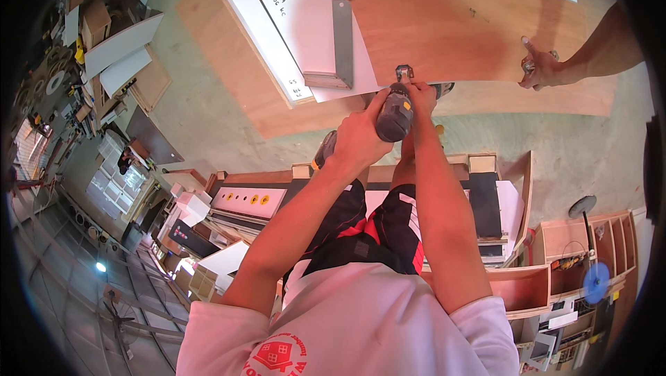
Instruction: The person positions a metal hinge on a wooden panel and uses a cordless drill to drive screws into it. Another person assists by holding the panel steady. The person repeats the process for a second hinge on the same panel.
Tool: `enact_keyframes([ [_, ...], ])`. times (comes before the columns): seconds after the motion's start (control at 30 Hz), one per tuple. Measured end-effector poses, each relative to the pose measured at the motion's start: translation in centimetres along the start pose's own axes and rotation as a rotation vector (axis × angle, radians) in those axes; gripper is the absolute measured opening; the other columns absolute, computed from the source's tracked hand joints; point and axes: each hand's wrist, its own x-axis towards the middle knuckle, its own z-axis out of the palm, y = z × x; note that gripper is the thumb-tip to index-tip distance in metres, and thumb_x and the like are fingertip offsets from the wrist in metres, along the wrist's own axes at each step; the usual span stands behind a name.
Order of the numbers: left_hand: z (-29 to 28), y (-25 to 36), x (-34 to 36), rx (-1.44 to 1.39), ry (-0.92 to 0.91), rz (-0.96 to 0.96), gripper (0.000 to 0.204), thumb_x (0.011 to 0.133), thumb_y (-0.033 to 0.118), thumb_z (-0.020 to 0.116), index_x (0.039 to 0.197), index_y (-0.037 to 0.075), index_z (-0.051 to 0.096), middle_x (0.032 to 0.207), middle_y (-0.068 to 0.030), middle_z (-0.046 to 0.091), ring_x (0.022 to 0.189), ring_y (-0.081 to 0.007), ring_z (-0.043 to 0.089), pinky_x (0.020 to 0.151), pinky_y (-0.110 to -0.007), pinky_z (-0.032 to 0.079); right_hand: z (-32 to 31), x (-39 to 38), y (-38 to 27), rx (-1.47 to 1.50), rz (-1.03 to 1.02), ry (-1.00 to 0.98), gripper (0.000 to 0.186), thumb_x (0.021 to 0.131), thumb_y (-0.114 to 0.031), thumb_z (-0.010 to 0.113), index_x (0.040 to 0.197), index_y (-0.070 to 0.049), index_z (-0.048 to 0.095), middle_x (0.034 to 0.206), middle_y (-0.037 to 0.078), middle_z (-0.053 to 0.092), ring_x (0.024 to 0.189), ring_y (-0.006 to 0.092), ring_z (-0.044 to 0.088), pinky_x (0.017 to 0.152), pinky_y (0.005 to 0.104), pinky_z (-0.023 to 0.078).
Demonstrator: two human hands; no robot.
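From where I stand, the person's left hand (368,133) is clenched round a black power drill (395,118) near a silver metal fitting (404,71) at the edge of a brown wooden panel (444,32), fastening apparently unfinished, the right hand's (422,96) grip beside it impossible to tell.

The drill (394,118) is dark with small yellow-orange marks, its rounded rear end toward the viewer and its nose pointing away, at the hinge. It lies over on its side, so that its foot juts out to the left (the handle between is mostly covered). The hinge (404,71) is small, shiny and metallic, sitting at the near edge of the panel, toward that edge's left end. The panel (444,29) is orange-brown, wood-grained and flat, its left edge slanting.
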Motion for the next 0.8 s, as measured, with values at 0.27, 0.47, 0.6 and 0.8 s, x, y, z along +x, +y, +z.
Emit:
enact_keyframes([
  [0.27, -0.3, -0.5, 0.1, -0.022, -0.005, -0.002, 0.081, 0.078, 0.017, 0.076, 0.153, 0.026, 0.047, 0.096, -0.0226, 0.075, 0.091, -0.0476, 0.071, 0.08, -0.052, 0.058, 0.3, 0.1, -0.1, 0.127, 0.025, 0.025, 0.044, 0.085, -0.044, 0.086, 0.094, 0.0, 0.082, 0.08, 0.013, 0.078, 0.075, 0.0226, 0.074, 0.071, 0.0371, 0.056],
  [0.47, -0.4, -0.3, -0.1, 0.022, 0.02, 0.01, 0.079, 0.08, 0.019, 0.076, 0.154, 0.024, 0.047, 0.096, -0.0222, 0.075, 0.093, -0.0472, 0.071, 0.081, -0.052, 0.058, -0.4, -0.2, -0.5, 0.223, 0.008, -0.042, 0.042, 0.085, -0.04, 0.087, 0.096, 0.001, 0.082, 0.078, 0.011, 0.076, 0.07, 0.0153, 0.067, 0.068, 0.0346, 0.054],
  [0.6, 0.0, -1.0, -0.4, -0.089, 0.004, -0.019, 0.081, 0.08, 0.018, 0.078, 0.154, 0.021, 0.047, 0.099, -0.0229, 0.076, 0.097, -0.0468, 0.071, 0.083, -0.049, 0.058, 0.3, 0.6, 0.7, 0.215, -0.016, -0.012, 0.043, 0.086, -0.04, 0.087, 0.097, 0.002, 0.081, 0.078, 0.008, 0.075, 0.068, 0.0155, 0.065, 0.066, 0.0358, 0.053],
  [0.8, -0.3, -6.4, -2.6, -0.367, 0.083, 0.06, 0.079, 0.081, 0.012, 0.08, 0.154, 0.017, 0.05, 0.113, -0.0218, 0.076, 0.109, -0.0397, 0.074, 0.091, -0.04, 0.057, 1.0, 0.6, 1.8, 0.336, 0.09, 0.001, 0.042, 0.089, -0.04, 0.086, 0.096, 0.001, 0.078, 0.081, 0.005, 0.072, 0.073, 0.0155, 0.063, 0.066, 0.0364, 0.052],
])
